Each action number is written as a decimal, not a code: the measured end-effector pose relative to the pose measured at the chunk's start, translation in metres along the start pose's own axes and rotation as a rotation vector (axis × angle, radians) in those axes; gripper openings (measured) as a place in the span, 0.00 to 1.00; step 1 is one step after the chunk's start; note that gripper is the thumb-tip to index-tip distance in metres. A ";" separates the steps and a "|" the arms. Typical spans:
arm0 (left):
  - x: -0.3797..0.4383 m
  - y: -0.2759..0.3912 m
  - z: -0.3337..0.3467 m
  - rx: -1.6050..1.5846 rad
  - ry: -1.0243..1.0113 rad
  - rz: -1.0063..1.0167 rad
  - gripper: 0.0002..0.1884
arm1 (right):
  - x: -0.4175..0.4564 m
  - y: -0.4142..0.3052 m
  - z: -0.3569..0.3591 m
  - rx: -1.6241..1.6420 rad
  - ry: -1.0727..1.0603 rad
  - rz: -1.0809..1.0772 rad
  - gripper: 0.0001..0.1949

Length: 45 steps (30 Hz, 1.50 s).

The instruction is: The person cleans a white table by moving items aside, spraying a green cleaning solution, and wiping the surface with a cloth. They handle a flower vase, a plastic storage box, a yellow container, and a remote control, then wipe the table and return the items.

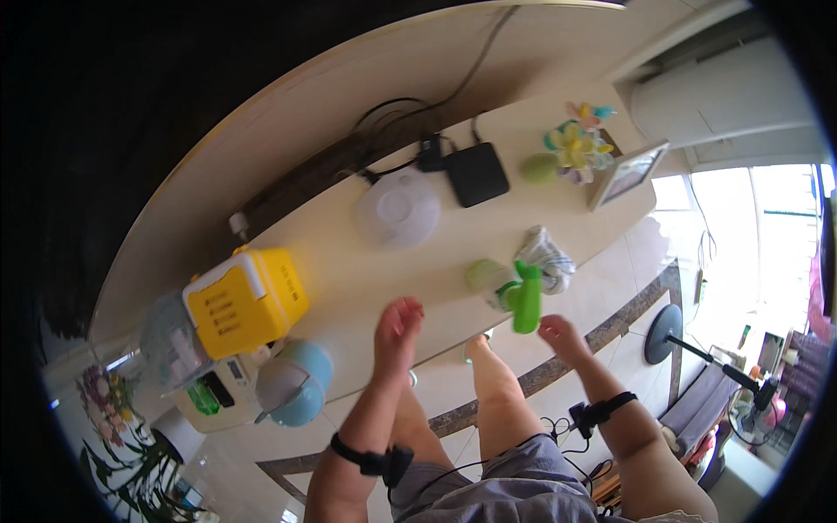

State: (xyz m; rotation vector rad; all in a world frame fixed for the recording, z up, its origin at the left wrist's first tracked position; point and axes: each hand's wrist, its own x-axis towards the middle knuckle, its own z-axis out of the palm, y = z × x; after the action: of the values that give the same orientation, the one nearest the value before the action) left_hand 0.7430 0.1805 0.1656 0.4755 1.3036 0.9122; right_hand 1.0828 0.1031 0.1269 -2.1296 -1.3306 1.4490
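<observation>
My left hand (399, 333) is raised over the front edge of the cream cabinet top (353, 287), fingers loosely curled, holding nothing that I can see. My right hand (560, 335) is just right of a spray bottle with a bright green trigger head (526, 301); blur hides whether its fingers touch the head. The bottle's clear body and pale green base point to the left. A crumpled, patterned white cloth (548, 258) lies right behind the bottle. Farther back are a round white device (399, 209) and a flat black box (477, 174) with cables.
At the left stand a yellow box with a white lid (245, 301), a clear plastic container (171, 343) and a light blue bin (297, 382). Artificial flowers (579, 147) and a picture frame (631, 175) stand at the back right. A stand with a round black base (664, 333) is on the floor.
</observation>
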 end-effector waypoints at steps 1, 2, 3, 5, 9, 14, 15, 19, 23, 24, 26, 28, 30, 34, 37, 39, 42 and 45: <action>0.020 0.023 0.026 -0.036 0.000 -0.122 0.12 | 0.006 0.023 -0.032 0.034 0.088 -0.014 0.12; 0.034 0.036 0.042 -0.017 0.001 -0.087 0.12 | 0.017 0.033 -0.058 0.082 0.161 -0.028 0.13; 0.047 0.041 0.049 0.045 -0.016 0.032 0.14 | 0.030 0.031 -0.078 0.058 0.270 -0.016 0.14; 0.066 0.050 0.074 0.161 -0.082 0.094 0.15 | 0.053 0.042 -0.114 0.128 0.406 -0.044 0.17; 0.112 0.054 0.139 0.914 -0.333 0.393 0.33 | 0.102 0.033 -0.151 0.117 0.524 -0.054 0.24; 0.193 0.052 0.210 1.163 -0.524 0.616 0.43 | 0.130 -0.030 -0.162 -0.035 0.685 -0.134 0.36; 0.200 0.055 0.225 1.234 -0.533 0.631 0.41 | 0.132 -0.039 -0.168 -0.062 0.686 -0.179 0.36; 0.226 0.030 0.257 0.807 -0.538 0.383 0.32 | 0.153 -0.053 -0.208 -0.162 0.856 -0.323 0.34; 0.274 0.010 0.237 0.452 -0.671 0.049 0.29 | 0.160 -0.091 -0.230 -0.282 0.782 -0.534 0.34; 0.271 0.010 0.252 0.319 -0.728 -0.074 0.29 | 0.161 -0.097 -0.239 -0.267 0.757 -0.570 0.34; 0.271 -0.005 0.247 0.778 -0.642 0.457 0.26 | 0.176 -0.128 -0.242 -0.170 0.696 -0.632 0.36; 0.274 -0.003 0.249 0.144 -0.768 0.008 0.25 | 0.200 -0.151 -0.234 -0.162 0.657 -0.547 0.38; 0.268 0.003 0.233 0.766 -0.712 0.382 0.26 | 0.231 -0.166 -0.223 -0.133 0.557 -0.529 0.41; 0.240 0.031 0.194 1.393 -0.525 0.632 0.26 | 0.271 -0.168 -0.215 -0.040 0.370 -0.615 0.32; 0.173 0.078 0.159 1.037 -0.334 0.704 0.25 | 0.285 -0.158 -0.219 0.080 0.224 -0.489 0.19; 0.120 0.099 0.134 0.642 -0.223 0.674 0.25 | 0.286 -0.152 -0.219 0.046 0.383 -0.538 0.18; 0.035 0.111 0.057 0.398 0.055 0.641 0.26 | 0.273 -0.140 -0.217 -0.020 0.515 -0.639 0.16; -0.068 0.096 -0.039 0.285 0.446 0.596 0.28 | 0.231 -0.126 -0.214 0.085 0.519 -0.792 0.13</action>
State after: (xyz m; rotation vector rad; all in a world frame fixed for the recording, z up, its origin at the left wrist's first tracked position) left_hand 0.6772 0.1755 0.2705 0.9548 1.7504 1.3862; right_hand 1.2137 0.4134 0.1662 -1.4750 -1.5709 0.5745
